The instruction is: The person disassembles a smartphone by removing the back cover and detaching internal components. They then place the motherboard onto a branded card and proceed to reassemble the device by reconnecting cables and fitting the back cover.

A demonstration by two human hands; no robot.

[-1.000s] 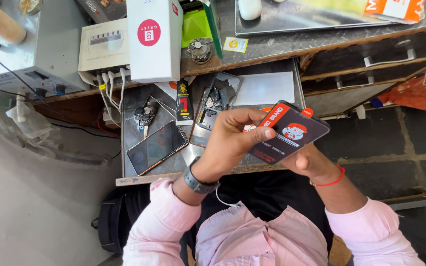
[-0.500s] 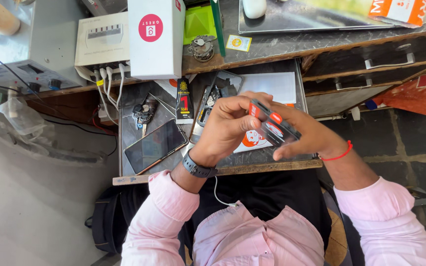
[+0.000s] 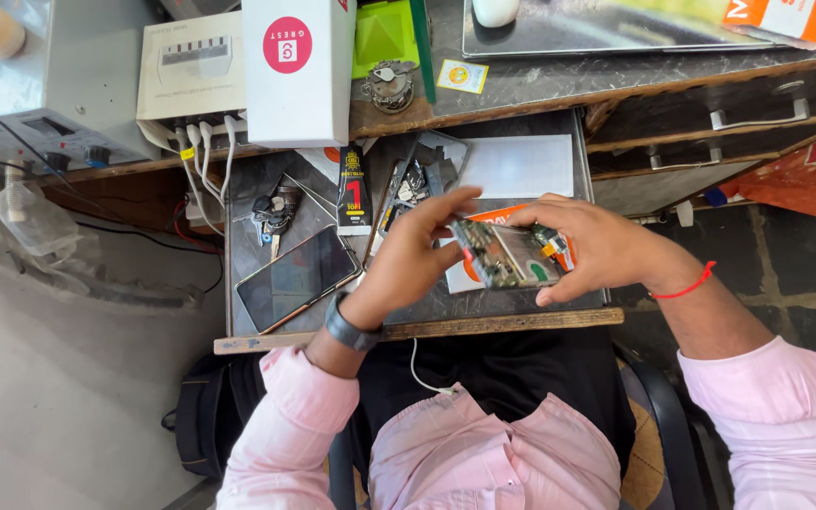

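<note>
Since the earlier frames, the red-and-black back of the phone has turned away from us, and now we see its opened inside, green board and metal shields facing up.

Nearest to us are our pink sleeves and a lap in dark cloth, with a white cable hanging at the chest. Above the pulled-out drawer [image 3: 238,342] we hold the phone [image 3: 505,255] in both hands. Our left hand [image 3: 415,257], with a dark watch at the wrist, pinches the near short end, its grip narrow and closed on the edge. Our right hand [image 3: 597,247], with a red thread at the wrist, clasps the far end, fingers wrapped over the top and thumb below, so its grip is holding the phone too.

We judge the phone light and stiff, but fragile where the board is bare, and best held by the frame edges, not by the parts inside.

In the drawer under the hands lie an orange-and-white card [image 3: 469,274], a second phone [image 3: 297,277] with a dark screen, a bunch of keys [image 3: 274,212], a black glue tube [image 3: 353,189] and a white sheet [image 3: 519,165].

Farther off, on the counter [image 3: 559,80], stand a white box [image 3: 297,71], a white charger hub [image 3: 191,68] with cables, a grey power supply [image 3: 40,104] and a green case [image 3: 382,36].
</note>
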